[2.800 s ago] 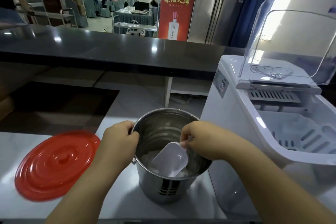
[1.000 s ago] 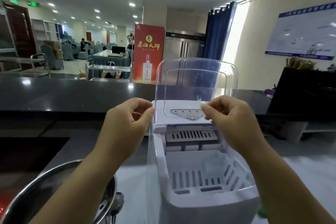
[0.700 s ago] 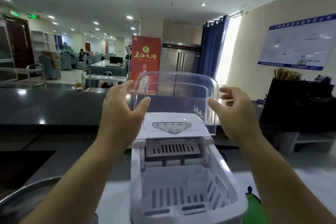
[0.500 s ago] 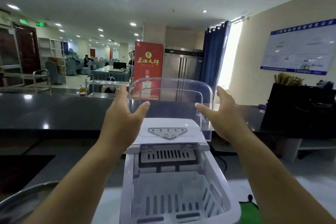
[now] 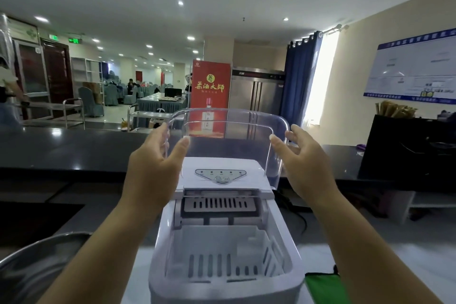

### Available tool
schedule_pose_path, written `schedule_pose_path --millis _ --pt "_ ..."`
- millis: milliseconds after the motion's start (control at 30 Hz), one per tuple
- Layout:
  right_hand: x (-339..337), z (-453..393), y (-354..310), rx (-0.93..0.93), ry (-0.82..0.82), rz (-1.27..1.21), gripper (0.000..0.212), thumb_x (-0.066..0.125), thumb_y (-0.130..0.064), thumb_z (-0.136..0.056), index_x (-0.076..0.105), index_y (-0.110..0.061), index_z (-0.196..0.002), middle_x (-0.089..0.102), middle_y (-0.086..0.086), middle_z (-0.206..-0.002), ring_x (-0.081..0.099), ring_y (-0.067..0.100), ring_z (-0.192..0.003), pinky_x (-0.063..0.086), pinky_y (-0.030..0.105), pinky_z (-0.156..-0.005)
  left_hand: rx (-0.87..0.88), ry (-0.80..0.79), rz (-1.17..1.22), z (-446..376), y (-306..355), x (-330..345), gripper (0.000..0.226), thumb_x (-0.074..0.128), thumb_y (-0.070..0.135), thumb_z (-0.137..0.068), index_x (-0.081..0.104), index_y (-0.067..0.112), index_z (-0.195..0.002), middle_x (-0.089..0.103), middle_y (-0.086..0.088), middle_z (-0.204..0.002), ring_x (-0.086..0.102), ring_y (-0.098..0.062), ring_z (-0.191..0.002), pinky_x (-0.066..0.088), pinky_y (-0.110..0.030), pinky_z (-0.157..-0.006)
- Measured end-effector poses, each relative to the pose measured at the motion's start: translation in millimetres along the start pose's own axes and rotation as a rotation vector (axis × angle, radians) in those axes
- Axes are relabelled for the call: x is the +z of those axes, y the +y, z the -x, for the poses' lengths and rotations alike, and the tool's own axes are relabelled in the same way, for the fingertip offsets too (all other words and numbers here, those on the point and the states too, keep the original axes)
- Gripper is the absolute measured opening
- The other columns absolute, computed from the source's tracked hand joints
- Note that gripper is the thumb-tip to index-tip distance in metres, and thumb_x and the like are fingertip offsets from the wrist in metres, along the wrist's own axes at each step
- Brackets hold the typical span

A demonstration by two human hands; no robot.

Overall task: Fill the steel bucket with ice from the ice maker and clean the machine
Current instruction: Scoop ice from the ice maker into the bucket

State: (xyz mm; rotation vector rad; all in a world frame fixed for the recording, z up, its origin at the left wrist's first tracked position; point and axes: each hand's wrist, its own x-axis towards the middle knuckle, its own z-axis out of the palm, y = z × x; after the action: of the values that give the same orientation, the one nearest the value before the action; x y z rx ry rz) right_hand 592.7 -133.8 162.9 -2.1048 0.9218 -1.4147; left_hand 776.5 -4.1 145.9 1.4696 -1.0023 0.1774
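Clear plastic lid (image 5: 228,145) of the ice maker (image 5: 224,234) stands raised, mid-frame, with both hands at its side edges. Left hand (image 5: 154,168) open: thumb on the lid's front-left edge, fingers wrapped behind the left wall, seen through the plastic. Right hand (image 5: 304,163) open, fingers spread: thumb tip touches the front-right edge, fingers lie along the outside of the right wall. Contact on both sides, but can't tell how firm the grip is.

Diff vs 0.5 s ago: hands were hovering at the lid sides, right hand clearly off it; now both are on the plastic. Camera is slightly higher, more ceiling in view. Vs 1.0 s ago: hands were lower, pinching near the lid's base by the control panel (image 5: 220,175); they've since moved up. Vs 2.8 s ago: right hand held a white scoop in the bucket, left on its rim; now both hands are off the bucket and no scoop is visible.

Below the lid: white body, slotted vent, white perforated ice basket (image 5: 222,254) in the open bay. No ice visible in it.

Steel bucket (image 5: 32,266) sits lower left of frame, only part of its rim and inner wall in view, left forearm crossing over it. Contents not visible.

Green object (image 5: 320,286) bottom right, just beside the machine. Dark counter (image 5: 61,150) runs across behind. Red banner (image 5: 211,96) past the counter, seen partly through the lid.
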Motion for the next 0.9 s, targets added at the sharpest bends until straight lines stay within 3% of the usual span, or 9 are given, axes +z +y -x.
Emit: schedule_pose_path --millis 100,233,367,433,500,567,700,800,900 --pt "-13 20 -1 -0.031 -0.004 -0.095 0.041 0.053 -0.033 -0.095 0.053 -0.014 -0.13 0.05 -0.032 -0.091 0.053 -0.008 -0.086 0.041 0.0 -0.063 0.016 0.054 -0.01 17 3 -9 0.046 0.051 0.034 -0.093 0.047 0.012 -0.134 0.058 -0.001 -0.127 0.054 -0.009 -0.108 0.038 -0.01 -0.079" --pt "-23 48 3 -0.051 0.024 -0.188 0.041 0.048 -0.04 -0.092 0.06 -0.017 -0.124 0.064 -0.014 -0.107 0.06 -0.001 -0.1 0.045 0.003 -0.079 0.0 0.089 0.005 44 7 -18 0.029 0.046 0.039 -0.094 0.055 0.016 -0.109 0.063 0.007 -0.089 0.058 -0.006 -0.075 0.041 -0.016 -0.06" --pt "-25 83 11 -0.056 0.055 -0.201 0.027 0.044 -0.042 -0.088 0.057 -0.032 -0.109 0.057 -0.031 -0.091 0.055 -0.022 -0.089 0.04 -0.003 -0.072 -0.008 0.11 -0.02 73 4 -23 0.022 0.041 0.045 -0.093 0.049 0.027 -0.085 0.058 0.005 -0.07 0.052 -0.003 -0.061 0.045 -0.029 -0.057" --pt "-24 99 20 -0.052 0.053 -0.231 0.028 0.043 -0.041 -0.089 0.06 -0.028 -0.106 0.06 -0.03 -0.091 0.055 -0.023 -0.09 0.04 -0.003 -0.072 -0.017 0.11 -0.028 87 -1 -25 0.022 0.041 0.047 -0.092 0.049 0.028 -0.084 0.057 0.008 -0.071 0.051 -0.003 -0.062 0.047 -0.031 -0.06" --pt "-22 112 32 -0.054 0.037 -0.227 0.049 0.043 -0.043 -0.088 0.062 -0.012 -0.121 0.064 -0.017 -0.109 0.055 -0.019 -0.098 0.04 -0.002 -0.079 -0.031 0.115 -0.044 99 -7 -26 0.022 0.042 0.047 -0.092 0.052 0.027 -0.089 0.058 0.016 -0.077 0.055 0.001 -0.069 0.048 -0.03 -0.064" --pt "-20 123 42 -0.042 0.029 -0.216 0.058 0.043 -0.044 -0.087 0.055 -0.009 -0.132 0.057 -0.014 -0.119 0.05 -0.025 -0.101 0.036 -0.004 -0.082 -0.036 0.114 -0.061 110 -11 -25 0.027 0.046 0.048 -0.092 0.056 0.024 -0.101 0.057 0.024 -0.086 0.057 0.009 -0.078 0.046 -0.018 -0.068" --pt "-20 140 49 -0.043 0.011 -0.208 0.038 0.048 -0.036 -0.093 0.058 -0.02 -0.125 0.053 -0.039 -0.105 0.047 -0.029 -0.099 0.037 -0.004 -0.08 -0.028 0.073 -0.052 130 -18 -24 0.031 0.047 0.045 -0.091 0.057 0.026 -0.113 0.056 0.028 -0.091 0.052 0.027 -0.082 0.038 0.002 -0.064" --pt "-18 149 52 -0.037 -0.017 -0.212 0.031 0.048 -0.029 -0.091 0.06 -0.023 -0.12 0.056 -0.041 -0.101 0.05 -0.026 -0.099 0.039 -0.002 -0.082 -0.055 0.028 -0.077 140 -24 -21 0.044 0.048 0.049 -0.091 0.059 0.021 -0.123 0.063 0.015 -0.097 0.058 0.013 -0.084 0.04 -0.004 -0.067" --pt "-14 154 64 -0.028 -0.036 -0.135 0.043 0.049 -0.033 -0.09 0.059 -0.012 -0.127 0.057 -0.017 -0.119 0.052 -0.013 -0.107 0.038 0.0 -0.09 -0.062 -0.021 -0.131 148 -32 -19 0.049 0.05 0.046 -0.092 0.055 0.016 -0.131 0.063 0.002 -0.12 0.057 -0.008 -0.107 0.042 -0.018 -0.084"
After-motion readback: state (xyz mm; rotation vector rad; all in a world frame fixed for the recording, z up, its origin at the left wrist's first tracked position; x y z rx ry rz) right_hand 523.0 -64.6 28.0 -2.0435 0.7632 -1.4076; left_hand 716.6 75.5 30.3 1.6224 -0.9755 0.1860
